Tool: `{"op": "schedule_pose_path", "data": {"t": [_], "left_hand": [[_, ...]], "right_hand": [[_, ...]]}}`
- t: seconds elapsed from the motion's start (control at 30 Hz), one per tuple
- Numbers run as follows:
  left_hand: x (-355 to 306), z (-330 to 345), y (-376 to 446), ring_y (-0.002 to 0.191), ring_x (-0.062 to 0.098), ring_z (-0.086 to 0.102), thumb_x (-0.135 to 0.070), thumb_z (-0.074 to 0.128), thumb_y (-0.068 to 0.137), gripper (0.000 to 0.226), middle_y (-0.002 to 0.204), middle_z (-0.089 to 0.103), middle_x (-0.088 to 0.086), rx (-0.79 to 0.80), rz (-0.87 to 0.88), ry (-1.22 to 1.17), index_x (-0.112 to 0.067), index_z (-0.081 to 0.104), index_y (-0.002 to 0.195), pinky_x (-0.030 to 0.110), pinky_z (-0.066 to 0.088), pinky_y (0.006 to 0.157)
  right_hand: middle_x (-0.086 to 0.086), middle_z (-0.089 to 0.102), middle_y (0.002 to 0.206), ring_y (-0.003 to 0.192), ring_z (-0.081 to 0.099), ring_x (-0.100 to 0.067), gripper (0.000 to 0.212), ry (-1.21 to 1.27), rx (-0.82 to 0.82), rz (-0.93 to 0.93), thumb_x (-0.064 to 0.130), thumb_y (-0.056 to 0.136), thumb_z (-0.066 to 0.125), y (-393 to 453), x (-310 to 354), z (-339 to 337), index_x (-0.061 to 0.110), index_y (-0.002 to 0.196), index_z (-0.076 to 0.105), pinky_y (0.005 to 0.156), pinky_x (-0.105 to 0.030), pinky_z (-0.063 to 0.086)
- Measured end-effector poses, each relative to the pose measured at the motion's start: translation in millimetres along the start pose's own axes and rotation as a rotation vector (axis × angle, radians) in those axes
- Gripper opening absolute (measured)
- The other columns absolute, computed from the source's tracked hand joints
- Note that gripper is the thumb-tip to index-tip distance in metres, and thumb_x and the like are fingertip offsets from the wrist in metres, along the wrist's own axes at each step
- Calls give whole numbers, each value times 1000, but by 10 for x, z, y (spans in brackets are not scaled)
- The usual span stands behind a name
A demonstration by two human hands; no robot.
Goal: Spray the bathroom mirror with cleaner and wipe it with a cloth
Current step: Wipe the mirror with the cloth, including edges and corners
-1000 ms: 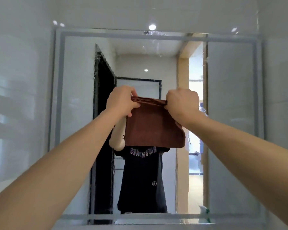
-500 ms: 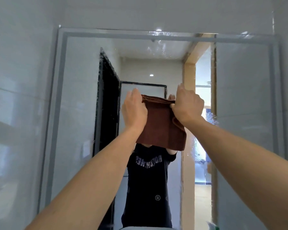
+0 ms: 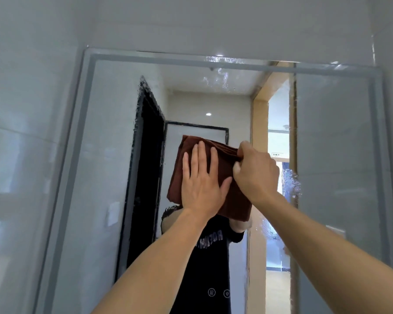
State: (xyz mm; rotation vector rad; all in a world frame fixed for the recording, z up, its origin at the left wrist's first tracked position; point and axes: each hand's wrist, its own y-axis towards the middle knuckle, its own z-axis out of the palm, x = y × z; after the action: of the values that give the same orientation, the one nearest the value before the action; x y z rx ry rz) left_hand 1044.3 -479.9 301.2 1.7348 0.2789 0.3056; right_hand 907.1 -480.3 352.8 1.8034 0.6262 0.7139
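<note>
Fingers of the left hand lie straight and spread, flattening the folded brown terry cloth at the centre of the frame against the large wall-mounted bathroom mirror, likely to seat it for wiping. Right hand pinches the cloth's upper right corner, steadying the folds. Droplets speckle the glass at upper centre and right.

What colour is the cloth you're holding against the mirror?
Dark reddish-brown, plain with no pattern; the folded cloth shows clearly in the head view.
</note>
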Motion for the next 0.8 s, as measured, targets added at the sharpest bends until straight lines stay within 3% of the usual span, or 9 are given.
{"op": "schedule_pose_path", "data": {"t": [0.13,0.23,0.3,0.43,0.53,0.6,0.67,0.73,0.8], "left_hand": [[20,-2,36,156,36,7,-63,34,98,83,166,9,25,8,-12,-6,-11,15,160,56,10,124],[35,11,12,156,36,2,-63,31,98,81,167,4,24,31,-3,4,-19,8,162,57,8,124],[47,22,9,156,35,-1,-61,25,97,78,167,-1,24,49,19,9,-25,1,162,58,8,124],[70,19,17,156,34,-3,-63,19,95,78,167,-3,23,59,32,-1,-30,-2,162,58,8,124],[95,-6,18,156,34,-1,-70,26,93,83,167,-1,23,54,47,-8,-30,3,162,57,7,124],[114,-28,27,156,34,-3,-73,32,92,86,167,-1,23,60,58,-11,-30,4,162,57,6,124],[125,-46,26,156,35,-1,-75,33,92,88,167,0,23,61,69,-2,-30,4,162,57,7,124],[151,-57,37,156,35,2,-76,32,92,87,167,3,23,59,87,14,-30,6,162,57,9,124],[192,-58,40,156,35,6,-76,31,93,86,167,6,23,53,109,30,-30,7,162,56,10,124]], "right_hand": [[-7,63,99,95,54,-32,24,-170,-10,-222,9,85,58,-248,-177,42,13,108,64,65,-33,39],[-11,60,93,84,54,-34,20,-156,-85,-338,3,80,60,-376,-264,99,7,98,70,65,-39,47],[-7,60,89,78,57,-31,21,-79,-17,-398,5,85,56,-477,-187,118,7,100,70,61,-35,47],[-9,60,116,101,58,-28,33,86,126,-227,11,96,46,-492,1,153,9,125,62,81,-34,49],[-8,48,144,123,47,-31,47,-115,99,-157,17,94,48,-416,-43,117,20,140,52,91,-42,46],[-11,40,151,124,45,-36,50,-240,114,-136,20,92,51,-354,-130,53,26,142,50,92,-45,44],[-13,48,139,112,50,-36,41,-367,95,-163,20,89,58,-326,-182,19,23,129,61,84,-44,43],[-11,57,114,96,53,-35,20,-454,63,-194,18,83,64,-302,-141,-55,16,102,66,73,-39,36],[-9,60,106,93,59,-33,12,-481,173,-161,18,90,55,-277,-19,-138,16,101,60,70,-36,31]]}}
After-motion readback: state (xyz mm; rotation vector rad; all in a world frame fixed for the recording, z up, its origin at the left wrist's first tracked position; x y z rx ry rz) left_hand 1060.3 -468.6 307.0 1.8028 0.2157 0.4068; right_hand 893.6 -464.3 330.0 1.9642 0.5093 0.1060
